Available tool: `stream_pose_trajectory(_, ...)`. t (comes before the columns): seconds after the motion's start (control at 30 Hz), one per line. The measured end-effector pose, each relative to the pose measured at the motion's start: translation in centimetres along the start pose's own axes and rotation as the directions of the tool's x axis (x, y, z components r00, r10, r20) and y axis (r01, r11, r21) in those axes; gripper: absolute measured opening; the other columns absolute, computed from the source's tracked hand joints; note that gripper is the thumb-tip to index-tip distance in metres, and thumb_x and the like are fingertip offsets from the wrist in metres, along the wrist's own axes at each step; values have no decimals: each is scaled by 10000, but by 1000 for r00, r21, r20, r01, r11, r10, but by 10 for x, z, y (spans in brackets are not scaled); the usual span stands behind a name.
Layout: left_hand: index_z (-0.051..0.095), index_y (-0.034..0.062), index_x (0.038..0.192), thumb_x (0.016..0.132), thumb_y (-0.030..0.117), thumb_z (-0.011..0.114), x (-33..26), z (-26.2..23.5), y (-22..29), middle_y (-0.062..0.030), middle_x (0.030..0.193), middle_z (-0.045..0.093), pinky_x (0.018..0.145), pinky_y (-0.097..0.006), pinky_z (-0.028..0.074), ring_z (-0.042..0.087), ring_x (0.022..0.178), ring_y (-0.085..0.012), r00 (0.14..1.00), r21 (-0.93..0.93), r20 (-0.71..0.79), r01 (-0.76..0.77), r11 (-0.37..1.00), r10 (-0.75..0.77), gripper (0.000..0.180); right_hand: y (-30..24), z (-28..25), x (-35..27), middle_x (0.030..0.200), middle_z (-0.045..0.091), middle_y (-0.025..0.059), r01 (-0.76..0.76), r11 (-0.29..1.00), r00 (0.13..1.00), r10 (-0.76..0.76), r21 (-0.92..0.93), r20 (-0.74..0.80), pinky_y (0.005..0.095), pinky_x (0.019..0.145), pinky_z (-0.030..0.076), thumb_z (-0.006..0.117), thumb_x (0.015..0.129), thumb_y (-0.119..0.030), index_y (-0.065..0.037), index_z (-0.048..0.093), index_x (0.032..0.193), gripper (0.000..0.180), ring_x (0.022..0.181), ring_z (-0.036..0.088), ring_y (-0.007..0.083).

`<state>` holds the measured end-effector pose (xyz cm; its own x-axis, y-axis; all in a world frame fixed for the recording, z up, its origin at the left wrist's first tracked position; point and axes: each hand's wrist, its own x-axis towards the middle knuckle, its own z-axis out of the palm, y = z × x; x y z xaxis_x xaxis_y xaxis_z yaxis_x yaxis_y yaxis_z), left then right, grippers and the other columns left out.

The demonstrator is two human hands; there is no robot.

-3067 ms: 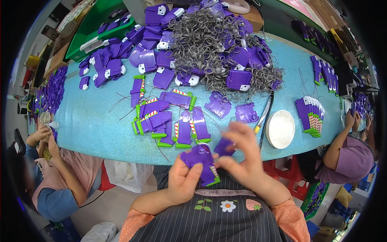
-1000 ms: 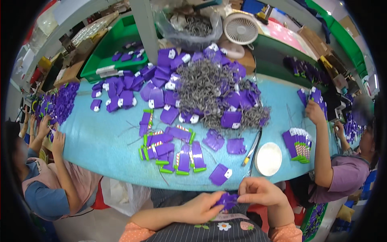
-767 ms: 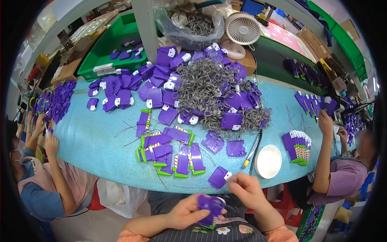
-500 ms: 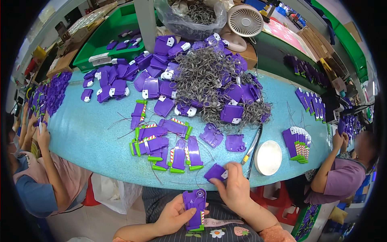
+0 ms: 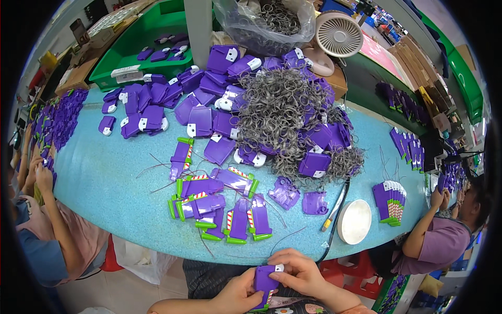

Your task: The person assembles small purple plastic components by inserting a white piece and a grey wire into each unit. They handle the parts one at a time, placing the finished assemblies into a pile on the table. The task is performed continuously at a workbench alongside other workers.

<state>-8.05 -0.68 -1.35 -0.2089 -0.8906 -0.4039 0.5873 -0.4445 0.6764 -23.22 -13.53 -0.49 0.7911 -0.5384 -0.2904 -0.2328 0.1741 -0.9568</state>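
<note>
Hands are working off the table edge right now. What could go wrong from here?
The purple toy piece sits between left hand and right hand over the lap, beyond the table; a slip would likely drop it. The finished wing pieces lie near that edge, and the wire ring pile could snag them.
</note>
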Motion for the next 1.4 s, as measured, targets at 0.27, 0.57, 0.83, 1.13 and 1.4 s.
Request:
stream_pose_trajectory(0.27, 402, 47, 1234, 913, 90, 503, -1, -5, 5, -57, 1036, 544, 788, -260, 467, 556, 950, -141, 995, 126, -36, -92, 988, 97, 340, -9, 12, 6, 1039, 544, 102, 52, 980, 998, -59, -192, -33, 182, 493, 410, 673, 787, -47, -22, 584, 1039, 268, 610, 515, 67)
stream_pose_trajectory(0.57, 465, 5, 1161, 944, 156, 437, -10, 2, 16, -92, 885, 622, 685, -262, 476, 606, 783, -152, 963, 465, -64, -205, 861, 263, 266, -5, 24, -11, 881, 550, 55, 1, 923, 959, 109, 385, -262, 195, 530, 426, 690, 773, -14, -13, 486, 1034, 331, 637, 544, 79)
stream_pose_trajectory(0.83, 455, -11, 1167, 921, 127, 461, -12, 3, 14, -126, 883, 624, 686, -294, 479, 626, 761, -213, 927, 503, -10, -319, 803, 375, 282, -7, 25, -15, 847, 527, 54, -235, 596, 949, 310, 768, 50, 293, 724, 419, 631, 787, 23, -52, 519, 864, 155, 809, 511, 139)
stream_pose_trajectory(1.13, 468, -12, 1158, 898, 99, 499, -10, -7, 8, -144, 868, 624, 643, -286, 483, 631, 746, -218, 954, 471, -44, -243, 848, 297, 285, -8, 30, -10, 848, 504, 58, -113, 817, 984, 170, 566, -49, 256, 665, 401, 617, 800, 47, -42, 496, 809, 150, 782, 488, 126)
stream_pose_trajectory(1.4, 544, -19, 1068, 864, 90, 573, 5, -20, 35, -121, 946, 623, 722, -295, 479, 609, 841, -179, 956, 559, 143, -292, 776, 257, 233, -24, 12, -3, 759, 551, 53, 152, 982, 988, -155, -108, -16, 250, 607, 409, 713, 760, -67, -23, 556, 793, 167, 674, 523, 122)
